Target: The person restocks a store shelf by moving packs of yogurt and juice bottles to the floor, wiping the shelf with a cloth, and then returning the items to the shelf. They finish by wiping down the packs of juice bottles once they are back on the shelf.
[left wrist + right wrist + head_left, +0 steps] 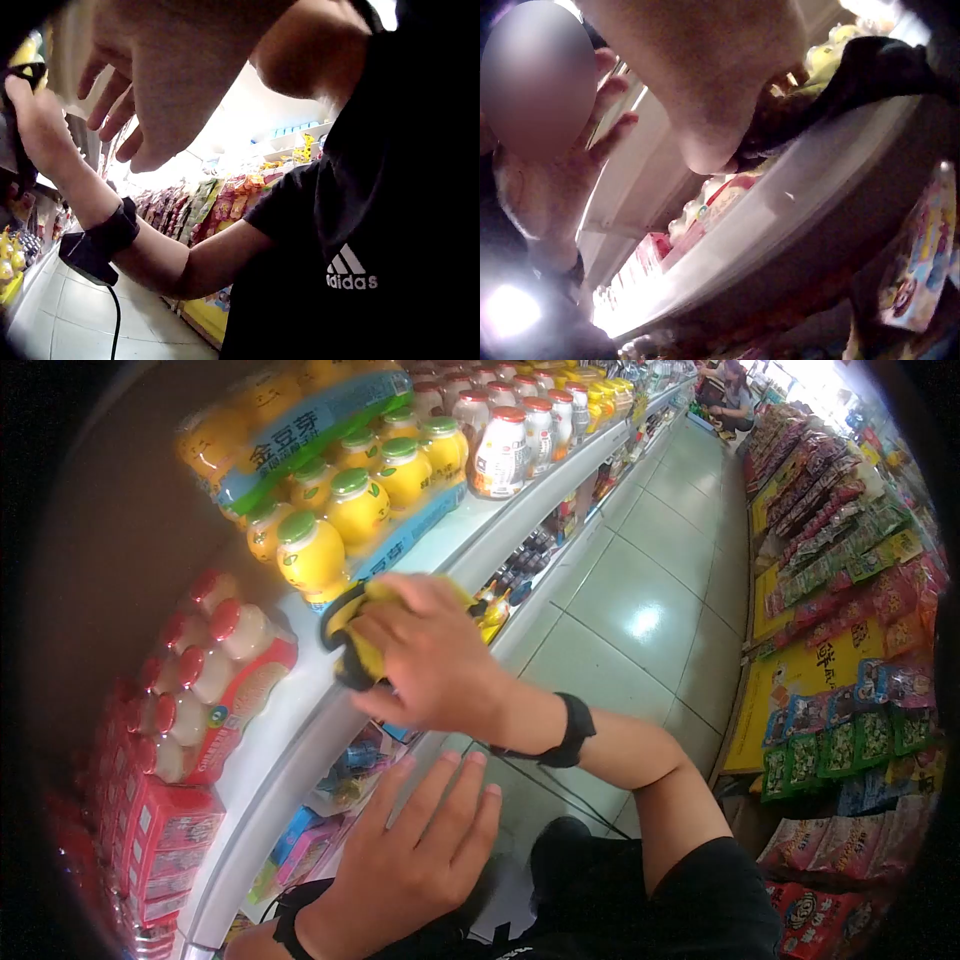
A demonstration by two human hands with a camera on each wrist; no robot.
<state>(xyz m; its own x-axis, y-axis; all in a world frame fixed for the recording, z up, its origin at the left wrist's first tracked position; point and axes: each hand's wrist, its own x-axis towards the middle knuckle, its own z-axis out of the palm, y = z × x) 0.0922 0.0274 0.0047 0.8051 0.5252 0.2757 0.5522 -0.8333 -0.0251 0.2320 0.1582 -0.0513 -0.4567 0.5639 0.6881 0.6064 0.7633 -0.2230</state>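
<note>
My right hand [430, 650] grips a yellow and black cloth [364, 660] at the front of a white shelf [262, 710]. In the right wrist view the dark side of the cloth [855, 79] bunches beside the fingers and overlaps the shelf edge. My left hand [420, 850] is held in front of my body, fingers straight and spread, with nothing in it. Just beyond the cloth stand shrink-wrapped yellow bottles [360, 510] with green lids. Nearer on the same shelf is a wrapped pack of white bottles [205, 675] with red caps.
Red cartons [170, 840] stand at the shelf's near end, and orange-capped bottles [502, 450] farther along. Goods fill the lower shelf [350, 770]. A tiled aisle [640, 600] runs beside it, with racks of snack bags [840, 590] opposite. Someone crouches [735, 410] at the far end.
</note>
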